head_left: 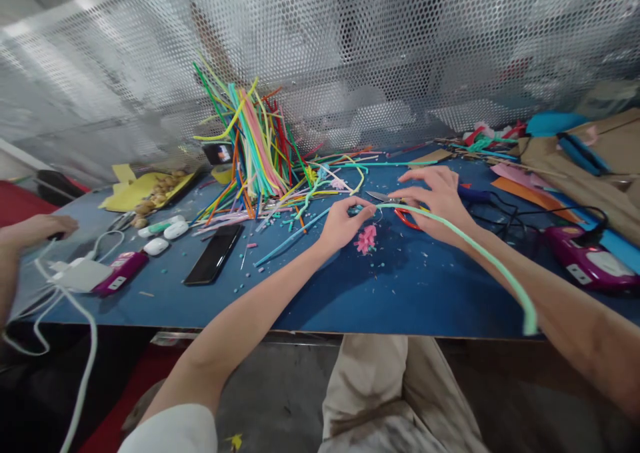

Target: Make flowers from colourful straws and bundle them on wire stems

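Green stem [467,232] pinched at its left end by the left hand [345,225].
Its long axis arcs right, then near; the right hand [434,196], fingers loosely spread, is nearer its free end.

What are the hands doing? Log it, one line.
left hand: pinching light-green strip | right hand: fingers spread near scissors | pink tuft: just below left hand in view

Arms [260,313] forward, left hand [344,226] pinched, right hand [440,196] loosely spread.
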Demonstrator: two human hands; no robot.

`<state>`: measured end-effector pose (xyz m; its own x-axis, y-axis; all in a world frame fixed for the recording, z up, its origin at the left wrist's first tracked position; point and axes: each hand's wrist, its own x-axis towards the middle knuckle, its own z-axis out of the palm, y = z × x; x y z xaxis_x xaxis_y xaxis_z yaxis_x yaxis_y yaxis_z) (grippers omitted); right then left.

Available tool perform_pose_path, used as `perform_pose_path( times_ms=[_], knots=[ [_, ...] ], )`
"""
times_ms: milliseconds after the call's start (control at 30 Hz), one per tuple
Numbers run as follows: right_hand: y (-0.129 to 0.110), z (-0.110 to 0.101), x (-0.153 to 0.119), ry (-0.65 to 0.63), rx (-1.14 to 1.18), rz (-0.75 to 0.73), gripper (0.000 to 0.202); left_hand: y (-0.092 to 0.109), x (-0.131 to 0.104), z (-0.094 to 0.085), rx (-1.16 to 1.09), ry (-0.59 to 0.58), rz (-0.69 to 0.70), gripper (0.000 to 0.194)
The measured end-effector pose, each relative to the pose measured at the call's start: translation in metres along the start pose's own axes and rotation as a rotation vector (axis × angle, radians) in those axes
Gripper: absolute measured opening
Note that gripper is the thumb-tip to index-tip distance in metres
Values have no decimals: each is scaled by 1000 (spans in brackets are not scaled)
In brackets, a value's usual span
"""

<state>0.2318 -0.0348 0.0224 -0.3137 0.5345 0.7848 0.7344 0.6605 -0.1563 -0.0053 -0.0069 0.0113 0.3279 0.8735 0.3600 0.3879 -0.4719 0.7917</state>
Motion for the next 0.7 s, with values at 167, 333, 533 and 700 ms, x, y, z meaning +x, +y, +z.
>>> perform_pose_path(
  times_ms=[167, 333, 533, 700],
  knots=[
    [-5, -10, 3, 218, 312, 218, 19, -2, 3, -8, 85, 219, 221, 19],
    [-12, -10, 5, -210, 700, 498, 26, -1, 6, -12, 150, 411, 295, 18],
    [-43, 2, 3, -400, 1074, 686, 30, 9, 3, -7, 83, 504, 237, 16],
    [-78, 19, -6, -566, 1406, 808, 35, 28, -4, 3, -60, 520, 76, 25]
  ],
)
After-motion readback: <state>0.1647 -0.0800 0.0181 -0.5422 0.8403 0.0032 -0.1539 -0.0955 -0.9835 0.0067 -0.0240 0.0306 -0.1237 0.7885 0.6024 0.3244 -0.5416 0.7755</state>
